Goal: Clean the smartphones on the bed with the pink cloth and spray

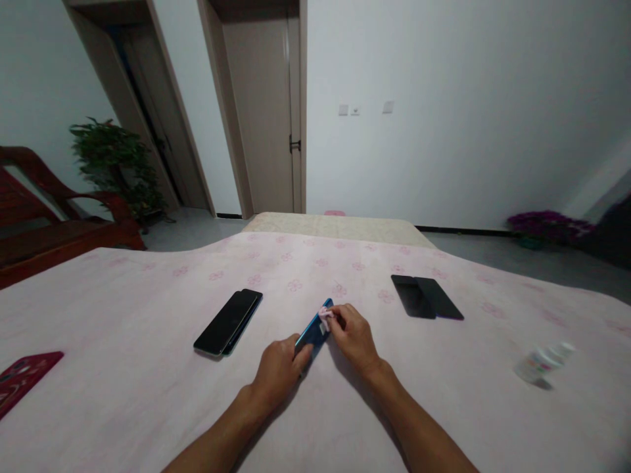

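A blue smartphone [315, 343] is held tilted over the middle of the table, its far end pointing away from me. My left hand [282, 364] grips its near end, with the thumb lying across the face. At the far end, my right hand [352, 334] pinches a small pinkish-white cloth [325, 316] against the phone's upper edge. Left of my hands lies a pair of dark phones [227, 323], one partly on top of the other. Two more dark phones [426, 299] rest overlapping to the right.
A white spray bottle [542, 362] is at the right on the pink flowered tablecloth [335, 420]. A red phone case or phone [24, 378] lies at the left edge. Beyond the table are a wooden bench [64, 217], a green plant [116, 161] and a closed door [259, 112].
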`<action>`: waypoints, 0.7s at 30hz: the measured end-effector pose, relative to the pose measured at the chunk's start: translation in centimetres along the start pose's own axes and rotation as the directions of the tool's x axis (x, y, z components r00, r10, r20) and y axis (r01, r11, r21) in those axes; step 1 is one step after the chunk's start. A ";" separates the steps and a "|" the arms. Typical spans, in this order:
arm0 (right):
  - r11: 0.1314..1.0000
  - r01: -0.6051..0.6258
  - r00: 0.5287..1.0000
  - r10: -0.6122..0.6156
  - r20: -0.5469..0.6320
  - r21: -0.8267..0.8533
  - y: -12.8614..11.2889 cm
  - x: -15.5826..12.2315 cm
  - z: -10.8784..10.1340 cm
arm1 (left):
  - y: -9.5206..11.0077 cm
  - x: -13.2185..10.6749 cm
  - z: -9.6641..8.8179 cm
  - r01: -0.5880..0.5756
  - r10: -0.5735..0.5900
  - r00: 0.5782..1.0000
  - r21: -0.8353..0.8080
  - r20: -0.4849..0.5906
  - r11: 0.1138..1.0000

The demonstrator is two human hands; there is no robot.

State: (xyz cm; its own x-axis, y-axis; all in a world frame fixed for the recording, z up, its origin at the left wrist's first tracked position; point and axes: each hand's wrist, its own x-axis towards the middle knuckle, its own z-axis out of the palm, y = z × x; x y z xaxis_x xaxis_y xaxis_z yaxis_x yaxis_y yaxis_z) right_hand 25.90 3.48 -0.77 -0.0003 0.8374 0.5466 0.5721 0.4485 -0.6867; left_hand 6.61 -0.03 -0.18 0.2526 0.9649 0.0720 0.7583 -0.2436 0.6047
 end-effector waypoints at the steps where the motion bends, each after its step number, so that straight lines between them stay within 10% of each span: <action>1: 0.999 -0.028 0.999 0.028 -0.023 -0.020 0.8 0.2 0.0 | 0.0 -0.1 0.2 0.006 -0.006 1.000 -0.081 0.000 0.997; 11: 0.995 0.030 0.984 -0.047 0.171 0.099 0.1 -1.7 1.1 | -0.7 0.2 1.3 0.058 -0.066 0.998 -0.380 -0.009 0.923; 21: 0.999 -0.041 0.994 0.038 0.098 0.028 0.6 -1.2 0.7 | -1.3 0.1 1.6 0.016 -0.019 1.000 -0.499 -0.001 0.866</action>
State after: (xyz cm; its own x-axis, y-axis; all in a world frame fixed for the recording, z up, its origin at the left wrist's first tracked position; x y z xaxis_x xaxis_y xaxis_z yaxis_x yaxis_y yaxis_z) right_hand 25.71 2.99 -2.16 -0.0592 0.8806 0.4702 0.5486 0.4222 -0.7217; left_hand 6.63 0.26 -2.18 0.2373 0.9695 0.0617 0.3611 -0.1470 0.9209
